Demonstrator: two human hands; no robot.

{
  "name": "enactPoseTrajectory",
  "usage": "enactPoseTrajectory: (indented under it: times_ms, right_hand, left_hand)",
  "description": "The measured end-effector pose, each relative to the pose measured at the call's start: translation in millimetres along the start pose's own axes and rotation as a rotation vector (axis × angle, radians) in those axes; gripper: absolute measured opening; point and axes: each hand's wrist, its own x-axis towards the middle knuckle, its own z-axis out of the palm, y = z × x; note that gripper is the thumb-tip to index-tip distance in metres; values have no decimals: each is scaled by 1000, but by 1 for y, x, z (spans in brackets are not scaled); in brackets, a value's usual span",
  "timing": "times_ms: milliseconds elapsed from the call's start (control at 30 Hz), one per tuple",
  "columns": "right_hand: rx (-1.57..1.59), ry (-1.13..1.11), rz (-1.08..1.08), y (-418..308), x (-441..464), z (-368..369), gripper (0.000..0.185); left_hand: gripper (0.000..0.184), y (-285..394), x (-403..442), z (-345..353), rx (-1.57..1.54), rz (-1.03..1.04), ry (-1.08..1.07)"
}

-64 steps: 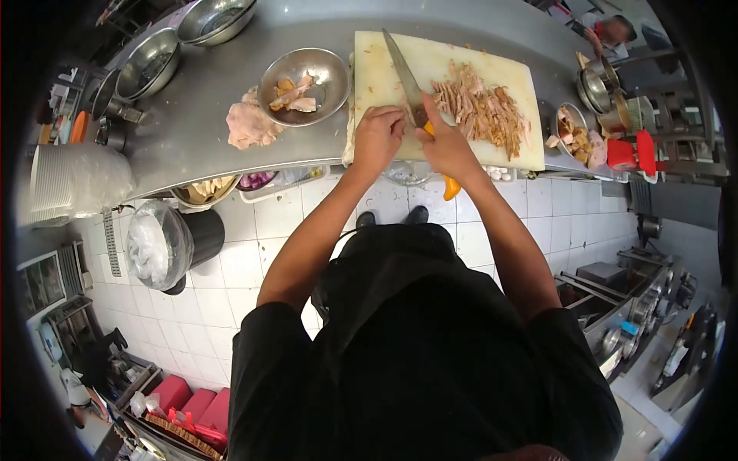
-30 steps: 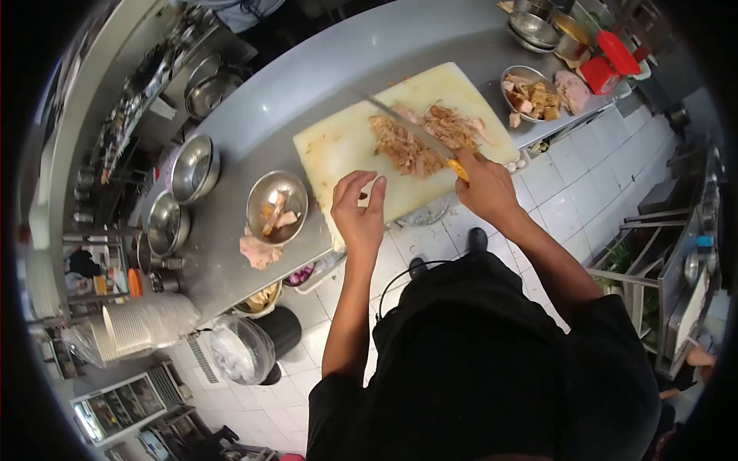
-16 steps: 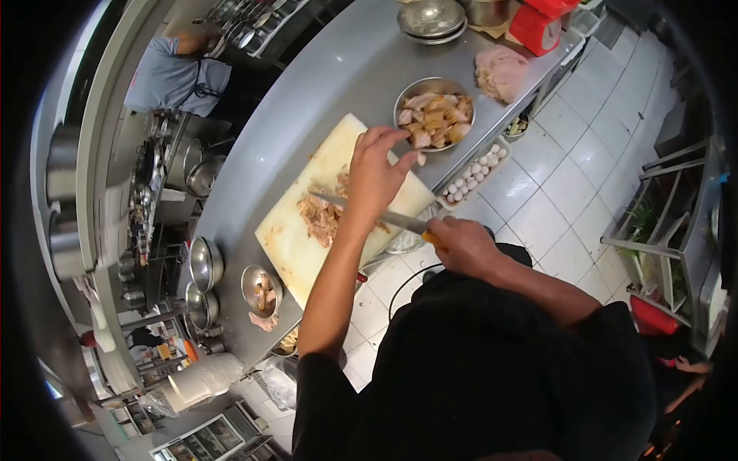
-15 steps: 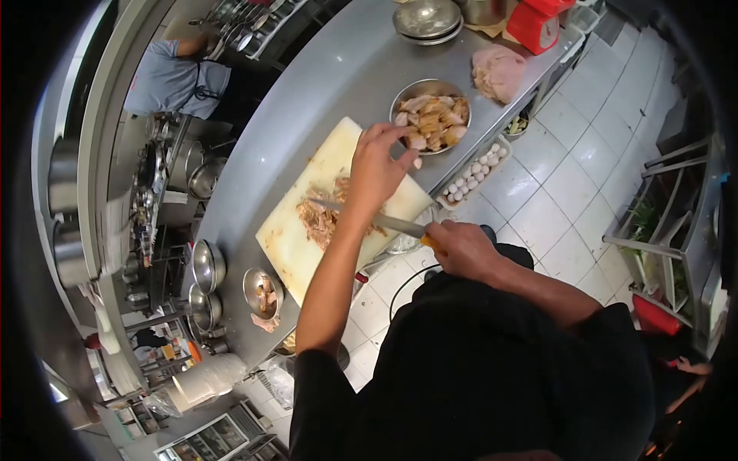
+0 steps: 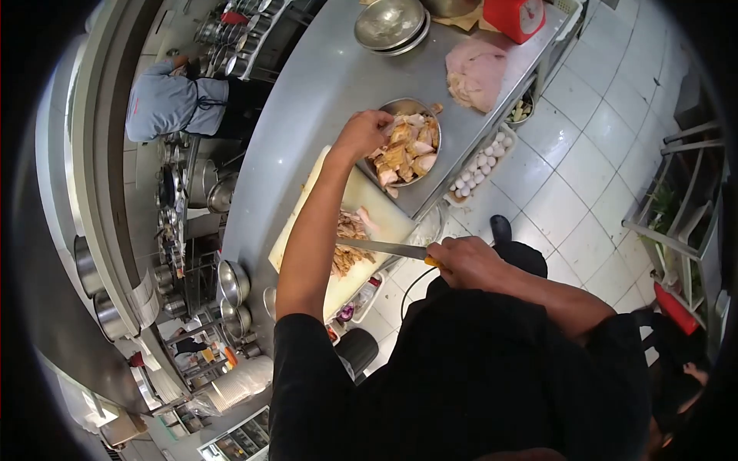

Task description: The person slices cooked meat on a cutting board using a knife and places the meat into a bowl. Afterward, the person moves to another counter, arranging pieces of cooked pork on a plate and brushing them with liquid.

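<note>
My left hand [image 5: 363, 137] is at the far-left rim of a metal bowl [image 5: 439, 147], its fingers curled over the edge and partly hidden. Cooked chicken pieces [image 5: 411, 146] fill this bowl, which sits against the far end of the white cutting board [image 5: 392, 217]. In my right hand [image 5: 465, 261] is a long knife [image 5: 384, 247] with a yellow handle. Its blade extends left over a heap of chopped chicken [image 5: 350, 257] on the board. My left forearm hides the blade's tip and part of the heap.
Beyond the bowl are a pale slab of raw chicken skin [image 5: 475, 73], stacked metal bowls [image 5: 390, 23] and a red scale [image 5: 516, 17]. A tray of eggs [image 5: 483, 165] stands below the counter's right edge. Another person [image 5: 177, 100] in grey works across the counter.
The filled bowl has shifted toward the cutting board, with my left hand now at its rim. A small piece that hung by my left fingers is no longer seen there. The view has shifted.
</note>
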Motion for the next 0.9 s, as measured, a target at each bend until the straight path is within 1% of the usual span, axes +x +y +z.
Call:
enactPoseTrajectory:
  times_ms: [33, 67, 167, 233, 267, 333, 367, 433, 467, 533, 567, 633, 667, 733, 767, 833, 867, 900]
  right_hand:
    - [7, 0, 1, 2, 1, -1, 21]
    - [12, -5, -7, 3, 1, -3, 21]
    - [38, -16, -13, 7, 4, -5, 20]
    - [56, -19, -7, 10, 5, -6, 20]
    - [51, -39, -2, 11, 6, -7, 21]
    - [47, -62, 3, 11, 9, -11, 21]
    - [45, -73, 1, 11, 10, -13, 22]
    - [44, -87, -3, 10, 12, -15, 23]
    - [47, -88, -12, 11, 13, -15, 24]
    - [52, -84, -12, 15, 13, -16, 25]
    - [55, -80, -19, 17, 13, -15, 26]
    - [62, -86, -32, 18, 13, -14, 26]
    - [64, -98, -21, 18, 14, -15, 27]
    - [68, -112, -11, 18, 15, -16, 27]
    - [69, -112, -8, 18, 16, -15, 27]
    - [70, -118, -9, 18, 17, -15, 27]
    - [73, -131, 0, 18, 18, -15, 27]
    - [77, -144, 10, 19, 19, -15, 27]
  left_hand:
    - [45, -2, 2, 2, 17, 37, 24]
    - [45, -5, 4, 2, 20, 34, 20]
    - [41, 18, -7, -9, 93, -9, 22]
    - [46, 32, -11, -12, -114, 44, 167]
    - [46, 43, -17, -13, -114, 43, 160]
    - [61, 75, -32, -15, -28, 160, 122]
    - [61, 74, -34, -7, -30, 156, 120]
    - [77, 71, -37, 4, 130, 110, 146]
    - [77, 65, -40, 2, 129, 108, 145]
    - [84, 57, -45, -9, 2, 107, -12]
    - [84, 56, -48, -4, 1, 109, -19]
    - [86, 47, -56, 6, -35, 103, 36]
    - [86, 43, -56, 6, -36, 96, 37]
    - [76, 34, -52, 3, -229, 84, -31]
    - [76, 30, -50, 1, -230, 79, -30]
    - [61, 23, -43, -3, -328, 58, -135]
    - [61, 15, -37, -2, -328, 55, -131]
    - [54, 10, -33, 0, -419, 50, -74]
